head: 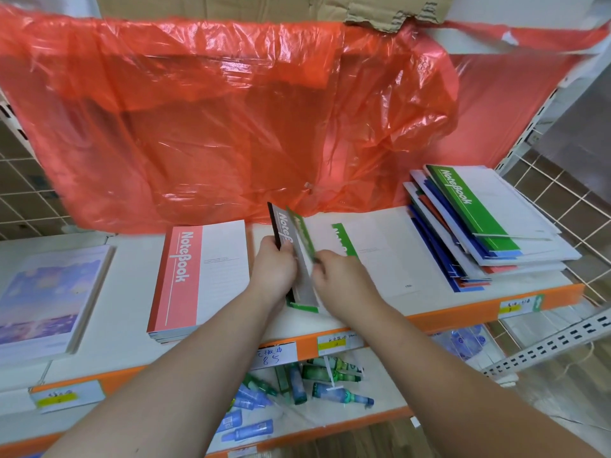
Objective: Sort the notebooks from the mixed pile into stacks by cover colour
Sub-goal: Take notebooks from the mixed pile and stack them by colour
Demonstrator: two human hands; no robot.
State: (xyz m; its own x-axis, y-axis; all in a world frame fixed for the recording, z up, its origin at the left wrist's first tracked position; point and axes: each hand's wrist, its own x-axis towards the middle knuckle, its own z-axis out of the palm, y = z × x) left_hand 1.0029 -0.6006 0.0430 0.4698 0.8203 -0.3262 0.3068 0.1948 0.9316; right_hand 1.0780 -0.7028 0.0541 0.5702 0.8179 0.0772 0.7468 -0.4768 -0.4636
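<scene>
Left hand (274, 269) is gripping a grey notebook (283, 228); right hand (342, 276) is pinching a green notebook (302, 238) beside it. Mixed pile (479, 233) is lying at right end of shelf (129, 279).

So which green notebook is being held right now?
The green notebook upright on edge between the left hand and right hand; the other two lie flat, one on the shelf, one topping the pile.
</scene>
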